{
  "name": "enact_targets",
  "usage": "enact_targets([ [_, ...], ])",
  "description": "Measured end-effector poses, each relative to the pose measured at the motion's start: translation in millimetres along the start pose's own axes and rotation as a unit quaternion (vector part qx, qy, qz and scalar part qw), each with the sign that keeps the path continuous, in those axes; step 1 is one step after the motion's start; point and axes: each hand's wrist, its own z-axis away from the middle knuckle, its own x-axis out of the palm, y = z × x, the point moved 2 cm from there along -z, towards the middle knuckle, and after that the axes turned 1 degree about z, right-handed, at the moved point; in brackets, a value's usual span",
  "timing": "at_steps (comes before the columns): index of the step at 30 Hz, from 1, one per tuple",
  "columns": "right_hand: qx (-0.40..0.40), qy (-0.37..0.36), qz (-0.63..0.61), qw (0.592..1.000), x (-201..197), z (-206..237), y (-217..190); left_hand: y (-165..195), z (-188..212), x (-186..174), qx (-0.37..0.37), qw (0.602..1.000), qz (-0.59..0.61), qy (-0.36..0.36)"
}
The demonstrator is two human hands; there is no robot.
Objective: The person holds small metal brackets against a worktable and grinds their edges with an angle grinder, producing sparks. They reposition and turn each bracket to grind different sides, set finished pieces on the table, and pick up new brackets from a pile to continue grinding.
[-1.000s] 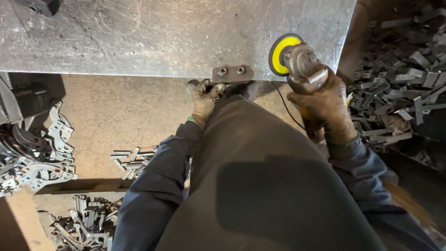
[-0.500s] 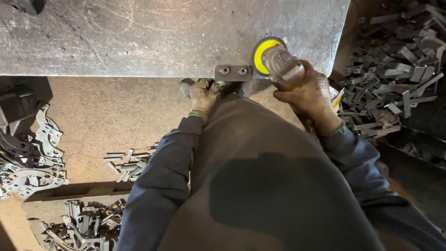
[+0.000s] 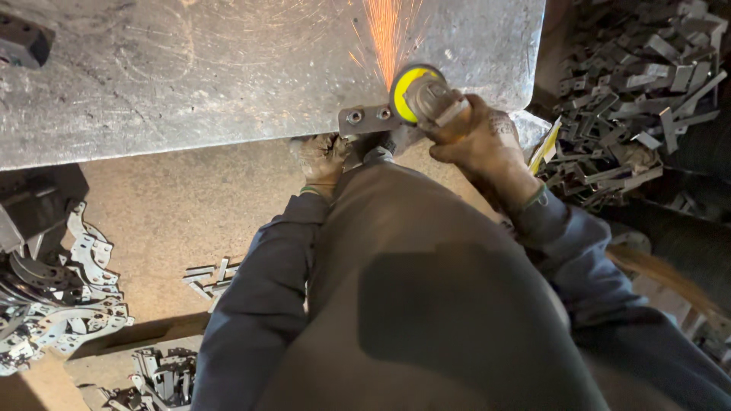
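Note:
My right hand (image 3: 481,141), in a dirty work glove, grips an angle grinder (image 3: 426,97) with a yellow disc. The disc presses on a small flat metal bracket (image 3: 365,119) with two holes, lying at the near edge of the steel workbench (image 3: 190,68). Orange sparks fly away from the disc over the bench top. My left hand (image 3: 323,157), also gloved, holds the bracket's near end from just below the bench edge. My dark apron and blue sleeves fill the lower part of the view.
A heap of dark metal pieces (image 3: 632,99) lies to the right of the bench. Curved perforated metal parts (image 3: 61,304) are piled at the left on the floor. A few flat strips (image 3: 209,275) lie on the concrete. A dark block (image 3: 24,39) sits on the bench's far left.
The grinder moved left from beside the bracket onto it, and sparks now fly. My left hand stayed on the bracket.

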Motion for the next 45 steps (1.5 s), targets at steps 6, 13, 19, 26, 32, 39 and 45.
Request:
enact_targets([
  [6,0.152,-0.074,0.091,0.981,-6,28,4,3,-5,-5,0.013,1.0,0.009,-0.019],
  [13,0.106,-0.081,0.059,0.989,3,50,9,2,-2,-4,0.082,0.996,-0.01,0.04],
  [19,0.173,-0.055,0.107,0.978,-4,46,4,-7,1,0,0.045,0.999,0.022,0.002],
  [26,0.117,-0.016,0.161,0.98,-5,25,-28,-5,6,0,0.055,0.998,0.023,0.002],
  [32,0.118,-0.025,0.156,0.98,-4,13,-49,-5,10,0,0.053,0.998,0.016,0.01],
  [39,0.149,-0.033,0.177,0.972,-3,16,-51,-7,9,0,0.057,0.998,-0.021,0.027],
  [45,0.178,-0.069,0.196,0.962,-6,39,-42,6,4,-6,0.056,0.998,-0.017,0.032],
])
